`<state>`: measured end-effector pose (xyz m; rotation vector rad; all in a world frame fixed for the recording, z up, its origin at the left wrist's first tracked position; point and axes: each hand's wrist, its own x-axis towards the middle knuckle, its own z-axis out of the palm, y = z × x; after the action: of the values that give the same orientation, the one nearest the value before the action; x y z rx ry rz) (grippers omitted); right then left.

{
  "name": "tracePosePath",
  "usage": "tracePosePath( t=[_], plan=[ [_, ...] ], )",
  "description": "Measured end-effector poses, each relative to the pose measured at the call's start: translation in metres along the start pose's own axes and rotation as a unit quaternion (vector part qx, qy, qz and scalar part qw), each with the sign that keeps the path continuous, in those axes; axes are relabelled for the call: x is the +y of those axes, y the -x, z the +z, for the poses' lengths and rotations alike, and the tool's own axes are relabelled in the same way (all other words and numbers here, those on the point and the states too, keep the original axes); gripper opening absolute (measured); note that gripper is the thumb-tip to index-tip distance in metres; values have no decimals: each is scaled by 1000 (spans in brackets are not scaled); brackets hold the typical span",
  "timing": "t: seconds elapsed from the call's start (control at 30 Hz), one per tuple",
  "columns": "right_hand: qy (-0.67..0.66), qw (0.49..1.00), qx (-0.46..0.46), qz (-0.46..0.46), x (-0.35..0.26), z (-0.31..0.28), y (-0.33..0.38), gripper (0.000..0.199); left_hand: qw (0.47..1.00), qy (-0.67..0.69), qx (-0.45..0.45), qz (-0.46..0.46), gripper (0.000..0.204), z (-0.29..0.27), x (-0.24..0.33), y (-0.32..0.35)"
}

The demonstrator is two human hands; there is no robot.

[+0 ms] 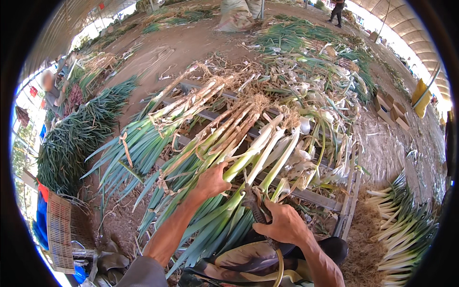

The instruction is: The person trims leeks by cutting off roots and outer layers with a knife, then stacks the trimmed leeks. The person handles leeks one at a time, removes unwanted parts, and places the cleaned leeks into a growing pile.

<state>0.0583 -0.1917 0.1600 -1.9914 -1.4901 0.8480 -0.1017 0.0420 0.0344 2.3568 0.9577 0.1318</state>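
A bundle of leeks [224, 158] lies flat across a slatted metal rack, white shanks and dry roots pointing away, green leaves fanned toward the person (some stalks muddy, some peeled pale). A dark-handled tool [253, 203] stands upright against the nearest stalks.

Leek bundle [215, 143] lying across a slatted rack [311, 196]; left hand [210, 182] on the bundle, right hand [284, 225] just right of it. Second leek pile [71, 138] far left, basket [60, 229] before it; trimmed leeks [406, 229] far right.
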Motion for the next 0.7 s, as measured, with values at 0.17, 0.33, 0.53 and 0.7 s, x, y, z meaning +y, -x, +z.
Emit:
tracePosePath(
  t=[0.17, 0.33, 0.53, 0.7],
  plan=[
    [82, 996, 14, 11, 2, 3, -1, 45, 1000, -17, -11, -10, 70, 11, -1, 0],
    [130, 989, 54, 33, 9, 6, -16, 48, 1000, -18, -16, -17, 64, 23, -6, 12],
    [106, 993, 14, 47, 5, 1, -9, 49, 982, -158, -53, 95, 37, 28, -5, 19],
    [108, 994, -17, 14, 3, 1, -5, 49, 921, -298, 11, 250, 18, 1, 0, -30]
  ],
)
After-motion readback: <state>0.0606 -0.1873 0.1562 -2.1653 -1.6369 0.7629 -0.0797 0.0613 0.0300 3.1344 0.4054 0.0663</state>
